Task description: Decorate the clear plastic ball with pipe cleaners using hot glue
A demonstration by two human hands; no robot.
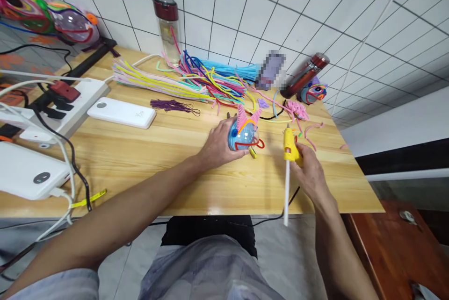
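Blue plastic craft (245,136) is held above the wooden table (196,188), on the near side of the pile of coloured pipe cleaners (210,78), toward that pile's right end. It is gripped by the left hand (217,143), whose fingers are curled around its left side, with the thumb laid along the near edge; the fingertips behind it are hidden. The craft is topped by two pink ears (242,120) and trimmed with an orange strip (249,122) and a red strip (247,145).

To the right of the pile and nearer the body, a yellow glue gun (290,143) is held by the right hand (310,167). Its fingers seem to be closed about the handle, though the grip is partly hidden by the hand's own back. A white glue stick (286,192) is seen projecting from the gun's near end, and the nozzle is kept apart from the craft.

Purple strands (173,105) are laid just in front of the pile. A white power bank (121,112) is placed at its near left, a lidded clear bottle (167,29) behind it, and a red flask (305,75) to its right.
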